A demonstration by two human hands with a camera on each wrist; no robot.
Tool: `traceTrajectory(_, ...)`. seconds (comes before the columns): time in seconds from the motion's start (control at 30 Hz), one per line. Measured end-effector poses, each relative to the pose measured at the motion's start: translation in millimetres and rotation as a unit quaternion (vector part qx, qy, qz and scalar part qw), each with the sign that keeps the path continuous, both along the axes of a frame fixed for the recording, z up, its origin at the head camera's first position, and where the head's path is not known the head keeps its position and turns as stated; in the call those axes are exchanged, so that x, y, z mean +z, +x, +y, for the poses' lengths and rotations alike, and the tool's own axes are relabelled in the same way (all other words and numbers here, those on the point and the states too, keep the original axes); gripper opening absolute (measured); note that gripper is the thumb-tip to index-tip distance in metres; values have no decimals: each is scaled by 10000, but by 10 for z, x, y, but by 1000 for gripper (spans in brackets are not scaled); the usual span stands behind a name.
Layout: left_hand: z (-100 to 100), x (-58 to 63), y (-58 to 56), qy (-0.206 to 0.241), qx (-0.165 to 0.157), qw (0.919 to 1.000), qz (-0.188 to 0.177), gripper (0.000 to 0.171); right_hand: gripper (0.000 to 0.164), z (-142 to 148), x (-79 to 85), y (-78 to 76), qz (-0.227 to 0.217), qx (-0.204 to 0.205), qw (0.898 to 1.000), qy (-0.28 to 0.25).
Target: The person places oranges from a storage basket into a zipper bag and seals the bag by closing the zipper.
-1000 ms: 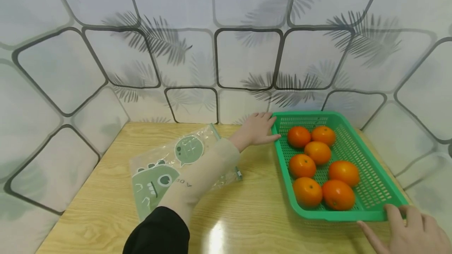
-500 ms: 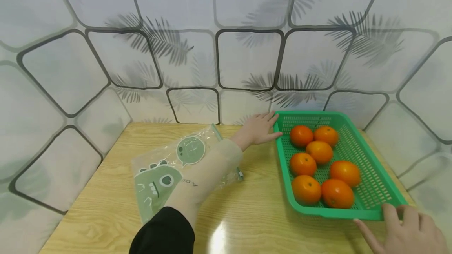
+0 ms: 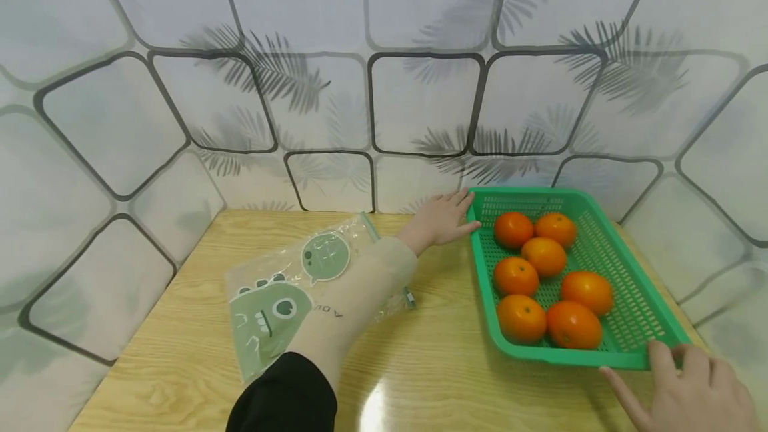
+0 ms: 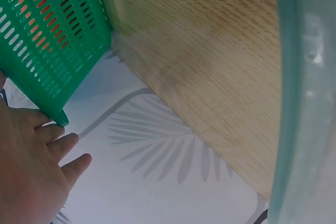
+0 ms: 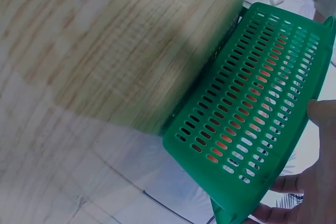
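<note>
A green plastic basket (image 3: 624, 279) with slotted sides holds several oranges (image 3: 574, 325) on the right of the table. My left hand (image 3: 441, 219) reaches across to its far left corner, fingers spread and fairly straight, touching the rim. In the left wrist view, that hand (image 4: 31, 156) has its fingertips at the basket's corner. At the near right corner, my right hand (image 3: 699, 385) grips the rim with its fingers bent over it and the thumb outside. The right wrist view shows the basket's slotted side (image 5: 247, 98) with this hand (image 5: 315, 171) at its rim.
A clear zip bag (image 3: 270, 315) with a green cartoon monster print lies on the wooden table (image 3: 432, 379), partly hidden under my left forearm. A patterned wall covering (image 3: 426, 105) rises right behind the table and along both sides.
The basket has slid slightly away from me, towards the back wall, with both hands staying at its corners. The camera has shifted a little. The bag lies as before.
</note>
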State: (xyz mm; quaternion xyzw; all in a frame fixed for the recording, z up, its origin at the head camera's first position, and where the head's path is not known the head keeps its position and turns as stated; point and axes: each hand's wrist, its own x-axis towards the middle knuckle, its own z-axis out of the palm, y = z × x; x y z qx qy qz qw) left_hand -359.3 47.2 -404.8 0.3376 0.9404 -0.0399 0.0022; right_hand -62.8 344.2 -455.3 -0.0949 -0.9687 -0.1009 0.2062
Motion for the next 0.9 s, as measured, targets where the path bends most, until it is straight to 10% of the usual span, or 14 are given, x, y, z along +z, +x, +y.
traceTrajectory(0.5,31,-20,17,-54,146,9999,43,76,103,-18,89,-10,-262,86,9996,13)
traceTrajectory(0.9,-145,83,36,-511,-2,9984,247,67,116,200,60,-82,1051,1535,9812,-506)
